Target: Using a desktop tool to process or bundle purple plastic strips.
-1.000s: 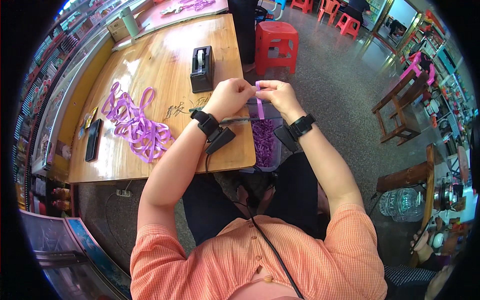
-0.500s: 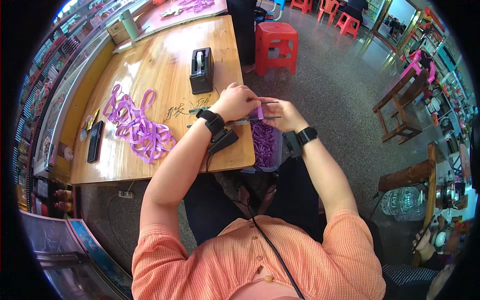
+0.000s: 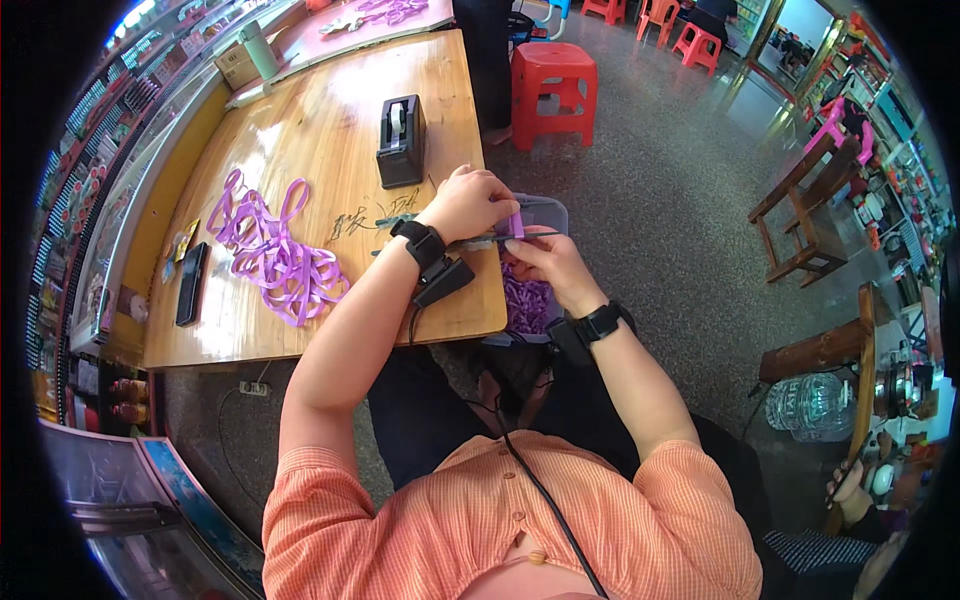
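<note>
My left hand [image 3: 468,204] rests at the right edge of the wooden table, its fingertips pinching a short purple ribbon strip [image 3: 517,226]. The strip hangs down to a thin dark rod [image 3: 545,235] that sticks out past the table edge. Just below, my right hand [image 3: 556,270] is closed, thumb and fingers pinched at the rod by the strip's lower end. Under both hands is a clear plastic bin [image 3: 556,215] holding many short purple ribbon pieces [image 3: 526,305]. What the right fingertips grip is partly hidden.
On the wooden table [image 3: 330,120] lie a loose purple ribbon heap [image 3: 285,265], a black tape dispenser [image 3: 402,142] and a black phone [image 3: 192,285]. A red stool [image 3: 555,95] stands beyond the bin. A wooden chair [image 3: 805,215] and a large clear bottle [image 3: 808,405] are at the right.
My right hand has dropped slightly toward me, and its spread fingers have closed into a pinch. Two dark prongs showed at it before; now one line shows. The left hand barely moved.
</note>
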`<state>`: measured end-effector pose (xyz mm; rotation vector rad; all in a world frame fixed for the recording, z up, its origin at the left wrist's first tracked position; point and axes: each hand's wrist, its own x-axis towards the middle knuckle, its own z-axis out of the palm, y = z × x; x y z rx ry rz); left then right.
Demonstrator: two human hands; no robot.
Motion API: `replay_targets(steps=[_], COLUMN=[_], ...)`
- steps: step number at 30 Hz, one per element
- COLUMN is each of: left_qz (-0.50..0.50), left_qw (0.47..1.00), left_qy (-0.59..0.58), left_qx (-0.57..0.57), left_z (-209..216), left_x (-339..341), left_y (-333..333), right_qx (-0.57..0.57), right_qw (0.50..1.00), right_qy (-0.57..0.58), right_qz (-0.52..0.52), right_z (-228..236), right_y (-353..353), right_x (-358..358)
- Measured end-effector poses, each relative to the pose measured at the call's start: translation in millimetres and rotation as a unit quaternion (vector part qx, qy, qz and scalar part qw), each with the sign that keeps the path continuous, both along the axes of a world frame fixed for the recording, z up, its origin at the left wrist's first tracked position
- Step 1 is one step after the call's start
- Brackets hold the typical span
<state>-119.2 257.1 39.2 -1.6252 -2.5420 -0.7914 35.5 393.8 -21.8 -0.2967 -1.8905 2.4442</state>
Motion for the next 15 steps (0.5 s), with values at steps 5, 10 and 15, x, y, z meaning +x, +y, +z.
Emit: replay_targets(steps=[5,10,15], left_qz=[-0.009,0.005,-0.005], left_qw=[1.0,1.0,1.0], left_qy=[0.003,-0.001,0.012], left_qx=[0.004,0.006,0.02], left_z=[3,1,-2], left_x=[2,3,0], left_y=[2,3,1], right_qx=[0.021,0.005,-0.037], right_qw=[1.0,0.999,0.999], right_qy=[-0.006,-0.01,-0.005], right_qz=[-0.021,-0.033,-0.031], right_z=[-8,3,7], right_y=[1,-2,-8], right_x=[-1,7,8])
